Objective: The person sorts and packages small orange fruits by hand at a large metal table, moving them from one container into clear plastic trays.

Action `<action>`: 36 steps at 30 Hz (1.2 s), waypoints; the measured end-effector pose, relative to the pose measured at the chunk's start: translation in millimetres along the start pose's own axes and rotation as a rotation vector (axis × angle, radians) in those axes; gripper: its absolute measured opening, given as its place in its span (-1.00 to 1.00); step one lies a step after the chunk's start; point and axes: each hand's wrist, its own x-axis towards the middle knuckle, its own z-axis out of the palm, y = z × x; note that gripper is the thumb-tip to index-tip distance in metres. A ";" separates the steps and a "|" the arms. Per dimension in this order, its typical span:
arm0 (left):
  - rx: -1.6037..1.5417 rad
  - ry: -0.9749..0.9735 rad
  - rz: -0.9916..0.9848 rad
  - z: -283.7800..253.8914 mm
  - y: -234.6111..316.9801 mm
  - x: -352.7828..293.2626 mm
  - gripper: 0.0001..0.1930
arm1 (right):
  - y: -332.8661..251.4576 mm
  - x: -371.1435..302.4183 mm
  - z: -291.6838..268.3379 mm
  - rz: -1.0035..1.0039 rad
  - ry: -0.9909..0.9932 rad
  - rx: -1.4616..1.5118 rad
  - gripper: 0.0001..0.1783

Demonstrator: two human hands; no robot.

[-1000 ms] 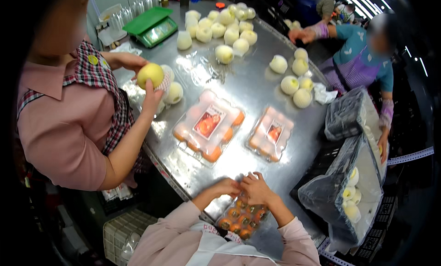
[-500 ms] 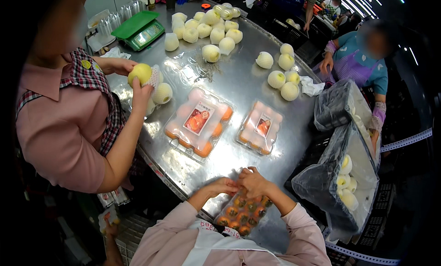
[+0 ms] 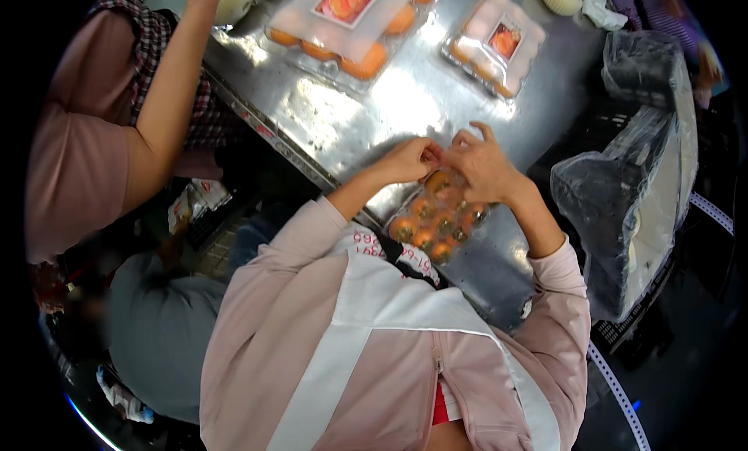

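Note:
A clear plastic box (image 3: 409,248) of small orange persimmons (image 3: 442,221), their leafy tops showing, lies on the metal table close to my body. My left hand (image 3: 411,161) is closed in a pinch at the box's far edge. Beside it, my right hand (image 3: 483,166) bends over the far right corner, thumb and fingers closing on the edge while one finger stands raised. The fingers of both hands nearly meet there. What exactly lies between the fingertips is partly hidden.
Two labelled clear boxes of orange fruit, a larger one (image 3: 354,42) and a smaller one (image 3: 499,44), sit farther up the metal table (image 3: 327,131). A plastic-lined crate (image 3: 623,162) stands at right. A co-worker's arm (image 3: 167,100) reaches in at left; another person (image 3: 164,326) is low down.
The view has tipped downward, so the table's things sit higher in the picture. Both hands stay at the persimmon box's far edge, with the right hand's fingers slightly shifted.

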 end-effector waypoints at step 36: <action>0.584 0.512 -0.004 -30.8 18.4 -1.7 -0.81 | -52.0 -112.4 -42.0 0.185 0.360 -0.090 -0.77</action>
